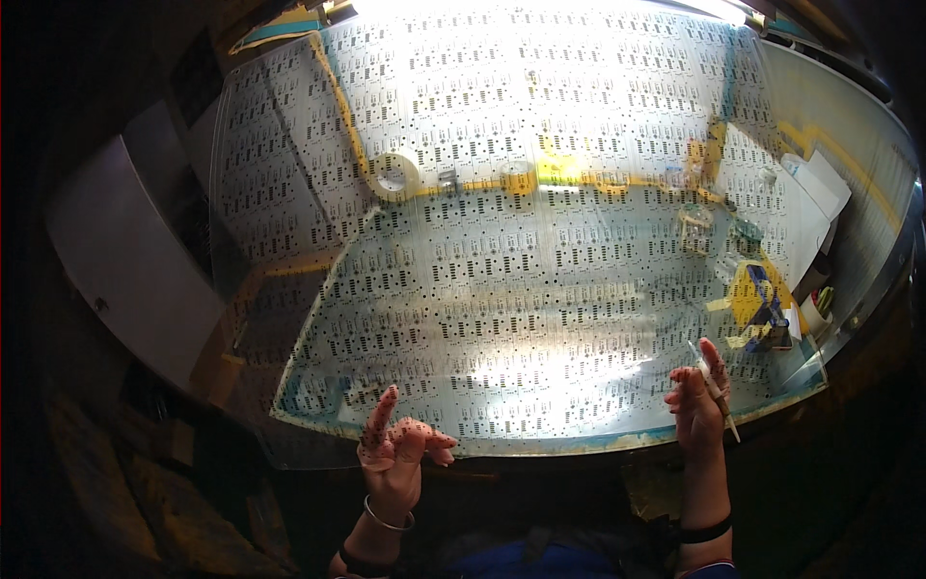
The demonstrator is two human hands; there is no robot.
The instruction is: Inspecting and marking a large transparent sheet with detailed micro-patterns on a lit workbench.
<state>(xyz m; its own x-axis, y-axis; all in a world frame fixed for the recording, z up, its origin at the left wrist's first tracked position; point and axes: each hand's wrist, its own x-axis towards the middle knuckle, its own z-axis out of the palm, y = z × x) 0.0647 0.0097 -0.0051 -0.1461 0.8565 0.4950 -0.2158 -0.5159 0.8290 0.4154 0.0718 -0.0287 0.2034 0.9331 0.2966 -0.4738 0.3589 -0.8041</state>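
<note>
A large see-through film sheet (482, 246), printed with rows of small black circuit-like patterns, spreads before me. Near its lower left edge, my left hand (394, 452) grips it; the print shows over the fingers while the thumb lies on the near side. The index finger points up and the others reach right. My right hand (698, 405) is at the lower right of the film, fingers curled, with print across the fingertips. A slim, pale, pointed pen-like tool (714, 386) is held in it; its exact kind is unclear.
Through the film show a glass-topped table (617, 446), a tape roll (394, 174) and a yellow item (559, 166). At the right are white papers (820, 188), a cup of pens (818, 307) and a blue-and-yellow object (760, 294). Bright tube lamps (694, 10) shine at the back.
</note>
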